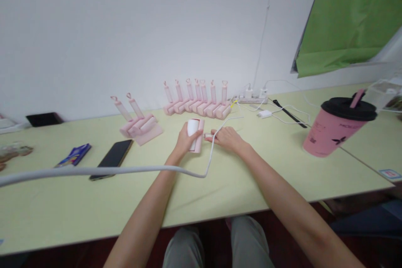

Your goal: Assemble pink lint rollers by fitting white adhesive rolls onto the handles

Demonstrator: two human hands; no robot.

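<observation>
My left hand [184, 139] is wrapped round a pink-and-white device body [192, 129], tilted a little above the table. To its right, my right hand [229, 138] pinches a small whitish, clear-looking piece [208, 135] whose tip points at the device's pink side. The fingers hide most of that piece, so its kind is unclear. A white cable [176, 168] runs across the view from the left and passes in front of the right fingertips. Behind my hands several pink devices with upright clear tubes [204, 106] stand in a row.
Two similar pink devices [138, 124] stand at left, near a phone [114, 155] and a blue packet [75, 154]. A power strip [253, 100], white charger [264, 114] and black strap [289, 113] lie at back right. A pink lidded cup [333, 132] stands at right.
</observation>
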